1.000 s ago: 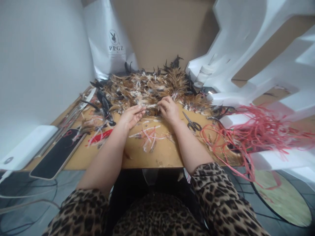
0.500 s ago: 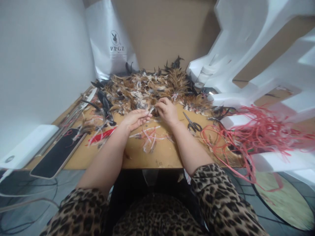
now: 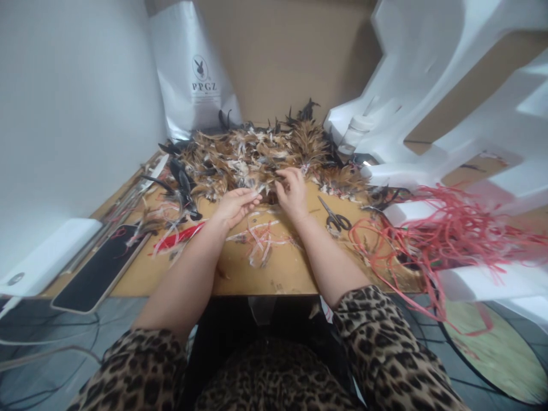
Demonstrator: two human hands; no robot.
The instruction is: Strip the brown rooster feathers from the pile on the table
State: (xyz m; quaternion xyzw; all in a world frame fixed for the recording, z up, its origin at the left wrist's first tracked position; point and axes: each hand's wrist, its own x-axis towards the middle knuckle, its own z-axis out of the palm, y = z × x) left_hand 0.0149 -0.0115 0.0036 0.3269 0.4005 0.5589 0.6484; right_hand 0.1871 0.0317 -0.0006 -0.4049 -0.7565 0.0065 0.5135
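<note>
A big heap of brown, white and black feathers (image 3: 257, 157) covers the back of the wooden table (image 3: 274, 268). My left hand (image 3: 234, 205) rests at the heap's near edge, its fingers pinched on a small pale feather bundle (image 3: 260, 193). My right hand (image 3: 291, 191) is right beside it, fingers curled into the feathers at the heap's edge; what it grips is hidden. Loose pink and white strips (image 3: 259, 234) lie on the table just in front of both hands.
Black scissors (image 3: 334, 216) lie right of my right hand. A tangle of red strips (image 3: 432, 240) spreads at the right over white foam pieces (image 3: 432, 103). A phone (image 3: 96, 271) and a white device (image 3: 43, 257) sit at the left. A white bag (image 3: 194, 74) stands behind.
My right hand has shifted slightly forward into the feather heap. My left hand has kept its pinch on the pale bundle and barely moved.
</note>
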